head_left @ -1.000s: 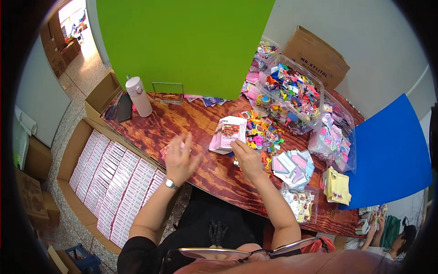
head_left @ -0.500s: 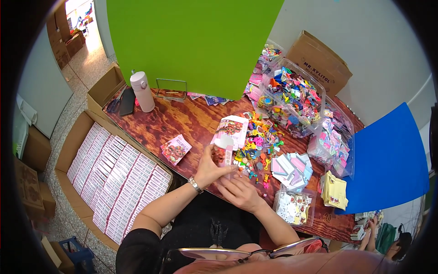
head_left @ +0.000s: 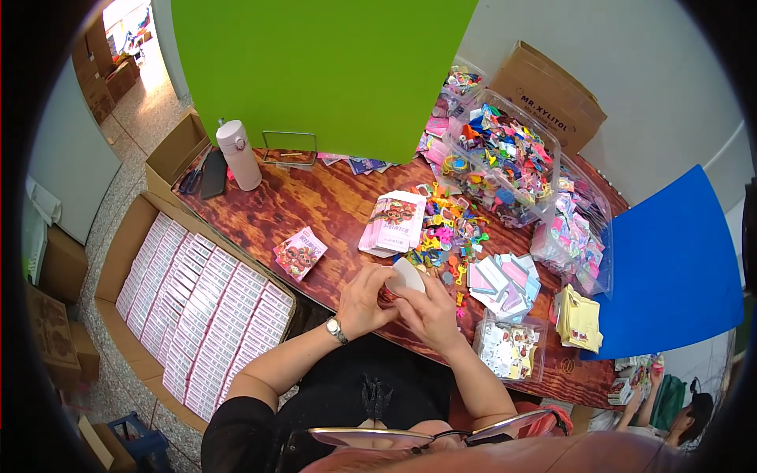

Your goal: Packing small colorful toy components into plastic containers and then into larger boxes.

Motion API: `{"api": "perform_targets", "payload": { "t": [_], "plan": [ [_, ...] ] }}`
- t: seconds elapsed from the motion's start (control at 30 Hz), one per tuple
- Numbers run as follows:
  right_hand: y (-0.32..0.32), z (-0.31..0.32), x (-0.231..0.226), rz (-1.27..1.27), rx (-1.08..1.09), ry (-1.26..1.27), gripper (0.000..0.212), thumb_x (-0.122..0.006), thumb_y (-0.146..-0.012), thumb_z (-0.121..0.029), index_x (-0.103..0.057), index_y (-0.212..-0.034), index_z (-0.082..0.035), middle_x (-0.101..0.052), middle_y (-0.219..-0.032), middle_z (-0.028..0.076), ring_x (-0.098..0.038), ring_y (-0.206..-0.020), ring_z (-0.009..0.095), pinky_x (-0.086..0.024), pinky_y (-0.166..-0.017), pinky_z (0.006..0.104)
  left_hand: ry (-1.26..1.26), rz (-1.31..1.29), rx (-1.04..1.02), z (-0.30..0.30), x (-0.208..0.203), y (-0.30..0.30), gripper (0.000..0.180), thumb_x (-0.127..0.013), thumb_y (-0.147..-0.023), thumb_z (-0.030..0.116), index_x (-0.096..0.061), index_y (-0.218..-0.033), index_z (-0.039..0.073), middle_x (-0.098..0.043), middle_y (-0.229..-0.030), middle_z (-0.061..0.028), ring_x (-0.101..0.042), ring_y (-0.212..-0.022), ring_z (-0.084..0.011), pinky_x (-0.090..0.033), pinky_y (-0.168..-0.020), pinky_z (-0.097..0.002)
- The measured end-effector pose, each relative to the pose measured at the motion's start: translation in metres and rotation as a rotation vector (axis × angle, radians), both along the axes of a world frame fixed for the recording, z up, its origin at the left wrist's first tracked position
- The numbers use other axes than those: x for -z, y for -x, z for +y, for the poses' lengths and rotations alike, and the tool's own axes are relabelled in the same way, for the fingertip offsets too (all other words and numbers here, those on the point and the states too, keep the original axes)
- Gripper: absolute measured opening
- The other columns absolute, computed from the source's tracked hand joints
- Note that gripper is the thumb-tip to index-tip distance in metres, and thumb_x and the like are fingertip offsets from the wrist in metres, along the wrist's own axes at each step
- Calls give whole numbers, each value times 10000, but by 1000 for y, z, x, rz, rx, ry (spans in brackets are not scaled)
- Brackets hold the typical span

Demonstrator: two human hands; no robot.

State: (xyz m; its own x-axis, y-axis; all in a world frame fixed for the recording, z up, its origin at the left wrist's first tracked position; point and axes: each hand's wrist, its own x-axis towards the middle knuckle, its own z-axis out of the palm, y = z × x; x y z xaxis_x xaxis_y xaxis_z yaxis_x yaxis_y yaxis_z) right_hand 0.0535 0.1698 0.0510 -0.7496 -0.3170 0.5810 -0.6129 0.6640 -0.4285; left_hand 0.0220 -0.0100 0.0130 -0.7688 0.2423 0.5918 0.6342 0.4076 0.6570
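Right hand [head_left: 432, 312] had come up onto the small carton [head_left: 408, 276] since half a second ago, when it sat lower, just beside it; left hand [head_left: 363, 301] already had the carton then. A full second back, left was free over the table and right was on the flat-carton stack [head_left: 392, 225]. Now both were on the one piece, at the table's near edge, in front of the torso. Left fingers were curled round its left side; right fingers and thumb gripped its right side by the white flap, which stuck up between the hands. Most of the printed face was hidden by the fingers; only a bit of red showed. Exact fingertip contact: could not tell. Flat-carton stack lay just beyond the hands, small plastic toys [head_left: 448, 232] spread along its right side. Pink carton [head_left: 300, 254] lay alone on the wood-grain table [head_left: 335, 197], left of the stack, apart from both hands. Right of the toys: loose pastel cards [head_left: 505, 285], then a clear tray [head_left: 542, 347] of white and yellow pieces nearer the body, yellow bundle [head_left: 579, 319] beside it. Big cardboard box [head_left: 114, 303] on the left held packed rows of cartons [head_left: 213, 315].
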Motion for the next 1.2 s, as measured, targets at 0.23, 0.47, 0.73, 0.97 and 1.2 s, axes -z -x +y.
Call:
{"api": "perform_targets", "payload": {
  "t": [0.23, 0.47, 0.73, 0.97, 1.2],
  "plan": [
    [5, -1, 15, -679, 111, 950, 280, -614, -1007, -126, -594, -1245, 22, -661, -1089, 63, -631, -1007, 108, -533, -869, 284, 130, 133, -91, 3, 1, -5, 673, -893, -635, 178, -548, -1208, 99, -627, -1131, -165, -649, -954, -380, -558, -769, -431],
    [-9, -20, -3, -613, 82, 770, 255, -652, -982, -90, -630, -1208, 25, -674, -1056, 76, -674, -958, 126, -559, -825, 264, 44, 172, -94, 3, 7, -6, 799, -872, -679, 220, -497, -1360, 36, -609, -1196, -172, -630, -918, -368, -522, -780, -452],
    [-6, -17, -15, -265, 142, 294, 201, -710, -912, -61, -704, -1101, 9, -691, -953, 137, -717, -812, 250, -608, -666, 334, 179, 204, -127, 0, 7, -9, 931, -848, -694, 233, -401, -1449, -81, -585, -1218, -226, -598, -997, -372, -473, -853, -442],
    [-4, -5, -4, -135, 49, 120, 286, -692, -907, -39, -695, -1191, -8, -717, -1079, 164, -724, -921, 298, -583, -795, 357, 370, 231, -163, 0, 9, -12, 991, -828, -663, 198, -358, -1485, -93, -543, -1273, -209, -545, -1084, -353, -420, -917, -457],
    [-19, -5, 4, -415, 57, 268, 379, -639, -956, -62, -613, -1329, -1, -670, -1261, 205, -663, -1156, 336, -526, -960, 386, 344, 74, -119, 0, 12, -14, 1011, -765, -679, 179, -274, -1512, -118, -476, -1323, -240, -493, -1104, -377, -387, -926, -481]
  ]
}}
